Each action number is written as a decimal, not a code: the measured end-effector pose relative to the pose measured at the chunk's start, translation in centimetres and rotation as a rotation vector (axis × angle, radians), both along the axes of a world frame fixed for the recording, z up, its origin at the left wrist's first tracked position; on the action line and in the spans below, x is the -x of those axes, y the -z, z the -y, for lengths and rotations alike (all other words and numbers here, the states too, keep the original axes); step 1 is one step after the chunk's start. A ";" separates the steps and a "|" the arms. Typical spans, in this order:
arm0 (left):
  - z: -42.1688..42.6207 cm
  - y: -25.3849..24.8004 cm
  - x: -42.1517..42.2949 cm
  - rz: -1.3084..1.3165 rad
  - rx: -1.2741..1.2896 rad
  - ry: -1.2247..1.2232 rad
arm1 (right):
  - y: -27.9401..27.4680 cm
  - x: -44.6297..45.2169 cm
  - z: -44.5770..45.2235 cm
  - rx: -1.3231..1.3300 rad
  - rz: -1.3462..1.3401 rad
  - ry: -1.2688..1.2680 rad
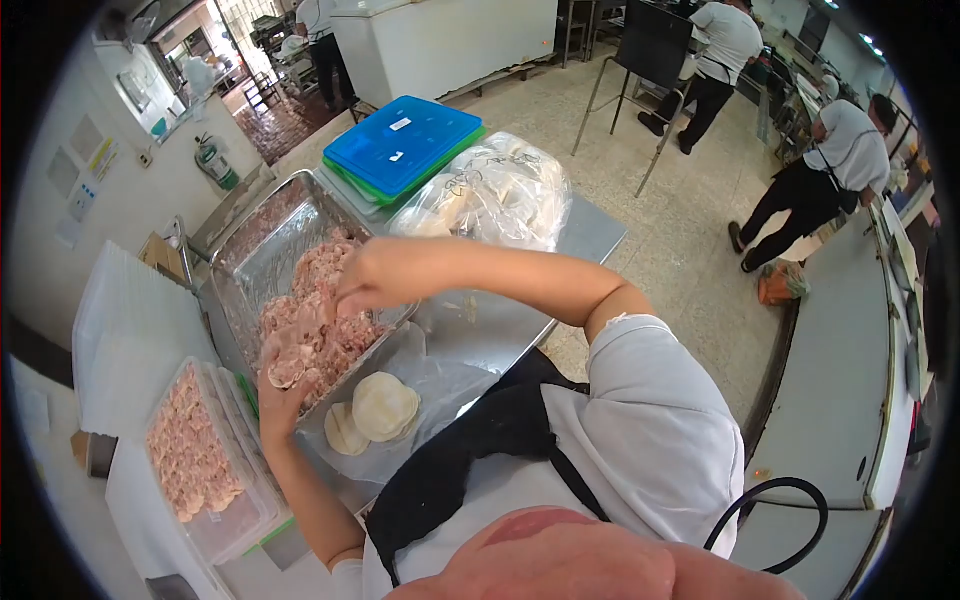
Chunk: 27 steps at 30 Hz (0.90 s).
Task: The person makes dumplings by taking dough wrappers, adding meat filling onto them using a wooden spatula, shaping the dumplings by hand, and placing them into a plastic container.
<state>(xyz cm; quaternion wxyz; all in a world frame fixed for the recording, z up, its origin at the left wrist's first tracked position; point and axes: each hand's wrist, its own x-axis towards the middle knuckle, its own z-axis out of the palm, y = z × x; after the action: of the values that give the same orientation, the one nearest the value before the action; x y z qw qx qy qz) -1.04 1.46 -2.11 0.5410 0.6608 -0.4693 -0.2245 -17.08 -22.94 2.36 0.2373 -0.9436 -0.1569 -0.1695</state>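
Observation:
A metal tray (290,190) holds a mound of pinkish ground meat (322,270). Over the meat, my right hand (375,275) has its fingers curled down; what they grip, if anything, is hidden. My left hand (278,395) is at the tray's near left edge, fingers bent around what looks like a thin dough round (288,374) with meat on it. Pale dough rounds (386,407) lie stacked and overlapping on a clear plastic sheet (440,370) beside the tray.
A plastic container (262,505) of meat-topped pieces stands left, near stacked white trays (125,330). Behind are blue and green lids (400,145) and a bag of pale dough (500,195). A metal-legged chair (652,45) and several people, two at right, stand farther off.

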 end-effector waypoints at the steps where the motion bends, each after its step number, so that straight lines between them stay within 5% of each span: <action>1: 0.2 -0.4 0.3 0.002 0.034 0.006 | 0.1 0.1 -1.2 -0.049 -0.030 -0.047; 5: 0.0 2.5 -2.3 0.080 0.018 0.150 | 1.8 -0.4 -3.3 0.030 0.010 -0.035; 7: -0.7 6.5 -4.3 -0.441 0.048 -0.211 | 1.4 -0.1 -4.1 0.050 0.214 0.107; 10: -1.3 7.8 -6.5 -0.520 0.013 -0.323 | 6.0 -2.7 -2.4 0.094 0.240 0.116; 11: -1.5 7.5 -6.0 -0.517 0.009 -0.318 | 7.4 -2.9 -1.1 0.092 0.242 0.123; 13: -1.9 5.7 -4.4 -0.399 0.076 -0.221 | 7.9 -3.7 2.0 0.329 -0.297 0.399; 17: -1.2 2.5 -2.5 -0.139 -0.005 -0.178 | 4.8 -1.6 2.4 0.182 -0.036 0.387; 19: -0.9 2.3 -2.3 0.120 -0.060 -0.206 | 2.9 -0.8 0.9 -0.168 0.029 0.076; 23: -0.2 3.7 -2.5 -0.239 0.013 -0.241 | 6.2 -2.0 -0.3 -0.223 -0.074 -0.093; 25: -0.2 4.2 -3.6 -0.279 -0.044 -0.040 | 4.7 -1.7 0.6 -0.031 0.021 0.036; 27: -0.4 4.6 -3.1 -0.334 -0.011 -0.170 | 2.8 -0.4 -1.3 0.165 0.047 0.196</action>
<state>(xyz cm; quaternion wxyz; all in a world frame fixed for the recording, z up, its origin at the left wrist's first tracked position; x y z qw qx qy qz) 2.01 1.88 -6.72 0.6247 0.6546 -0.3140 -0.2874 -16.67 -21.67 -0.49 0.1374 -0.9664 -0.0828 -0.2007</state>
